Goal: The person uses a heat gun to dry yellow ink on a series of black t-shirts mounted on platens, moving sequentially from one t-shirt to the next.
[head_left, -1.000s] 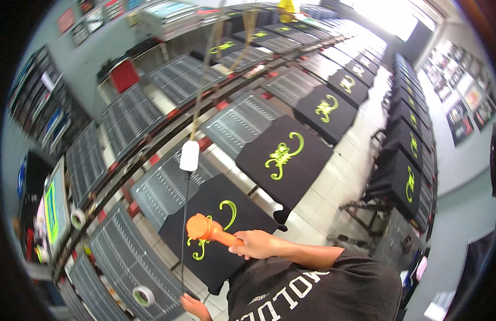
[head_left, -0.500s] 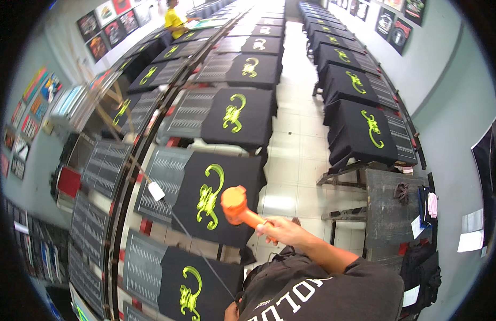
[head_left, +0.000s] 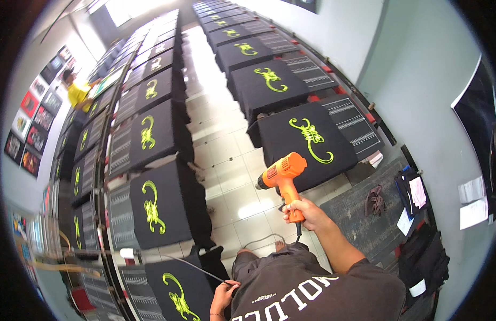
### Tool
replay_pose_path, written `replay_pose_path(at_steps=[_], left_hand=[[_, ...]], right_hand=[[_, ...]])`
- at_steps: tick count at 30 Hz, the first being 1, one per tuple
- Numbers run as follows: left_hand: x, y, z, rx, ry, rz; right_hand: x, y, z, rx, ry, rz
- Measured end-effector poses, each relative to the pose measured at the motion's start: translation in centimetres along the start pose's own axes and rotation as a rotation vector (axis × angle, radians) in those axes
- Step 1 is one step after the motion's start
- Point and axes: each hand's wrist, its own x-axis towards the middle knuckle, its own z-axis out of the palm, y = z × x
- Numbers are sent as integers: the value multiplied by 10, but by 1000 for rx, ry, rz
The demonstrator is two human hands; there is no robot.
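In my right hand (head_left: 310, 213) is an orange heat gun (head_left: 288, 167), its handle wrapped by my fingers and its dark nozzle turned to the left. The gun is held over the aisle, near the closest black shirt (head_left: 301, 142) of the right row, which bears a lime-green scroll print. My left hand (head_left: 223, 297), low beside my body, is closed around a thin grey cable (head_left: 197, 267). That cable runs left to a white socket block (head_left: 127, 253). Another black printed shirt (head_left: 175, 289) lies on its board left of this hand.
Long rows of boards with black shirts flank a white tiled aisle (head_left: 226, 176). A dark worktable (head_left: 344, 208) stands at right, with folded cloth (head_left: 416, 192) and black garments (head_left: 427, 262). A person in yellow (head_left: 77, 95) works at far left. A pole crosses at lower left.
My view has swung toward the right row. The heat gun has turned from pointing toward me-left to showing its side, nozzle left. My left hand has come further into view with the cable.
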Motion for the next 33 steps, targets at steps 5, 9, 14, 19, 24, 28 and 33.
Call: replay_pose_path(at_steps=[5,9,14,19,24,28,33], left_hand=[[149,77,-55,-121,-191,42],[299,149,-106,-219,-328,74],[493,269,-164,-87,-302,264],[661,378,-168,-44,-257,318],[760,449,-111,-77,-219,296],[827,470,-87,-333,-20,297],[887,512,-100,-324,148,344]], right_hand=[[54,-48,-24,199,192,-113],[90,-86,-32,70,372,-226],[112,-127,-14,-9,843,-409],[116,-150,-16,20,1168,-469],[111,-160,-26,67,1414,-359],[117,-154,-38,138,1449,-401],[118,-167,-42,188,1460,-400]])
